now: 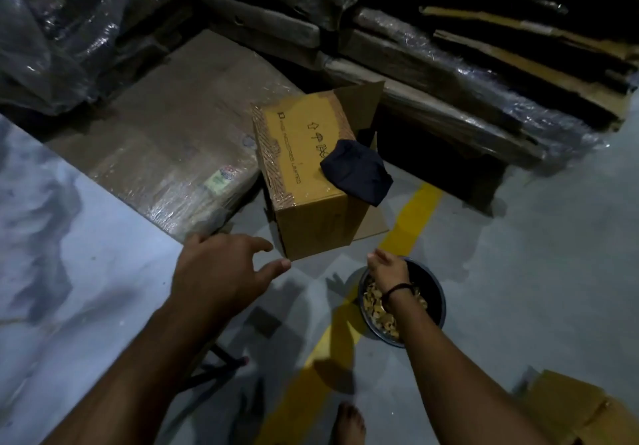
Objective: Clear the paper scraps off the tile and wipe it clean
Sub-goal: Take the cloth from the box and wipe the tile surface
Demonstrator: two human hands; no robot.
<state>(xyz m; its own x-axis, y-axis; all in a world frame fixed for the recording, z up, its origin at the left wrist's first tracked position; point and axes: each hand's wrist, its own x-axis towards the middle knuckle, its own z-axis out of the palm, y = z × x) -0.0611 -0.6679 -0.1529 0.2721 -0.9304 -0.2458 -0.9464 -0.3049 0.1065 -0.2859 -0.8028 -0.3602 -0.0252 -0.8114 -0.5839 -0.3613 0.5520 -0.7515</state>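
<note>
Fingers (pixel 257 245) of the left hand (pixel 214 272) are spread and straight, holding nothing, poised just off the near corner of the tile (pixel 86 272). Right hand (pixel 387 273) is over the bucket (pixel 433 296), seen from the back with its fingers bunched; whether they hold anything cannot be told

Tile: a pale slab with grey-blue marbling and a smooth, faintly glossy face, filling the left of the view and raised on a dark folding stand (pixel 221 365). No scraps show on the visible part. Judgement: clearing is at or near its end and the wipe is not yet done

Paper scraps (pixel 375 310): small tan torn pieces, heaped loosely in the round dark bucket, which stands on the floor (pixel 518 272) just beside the tile, presumably so the hand can drop them in at short reach

Cloth (pixel 356 171): dark, soft and crumpled, draped over the top edge of a taped cardboard box (pixel 311 209) near the bucket; probably parked there for the wipe

Beyond: a yellow painted line (pixel 418 213) passing under the bucket, and flattened cardboard in crinkled plastic wrap (pixel 449 99) stacked behind
</note>
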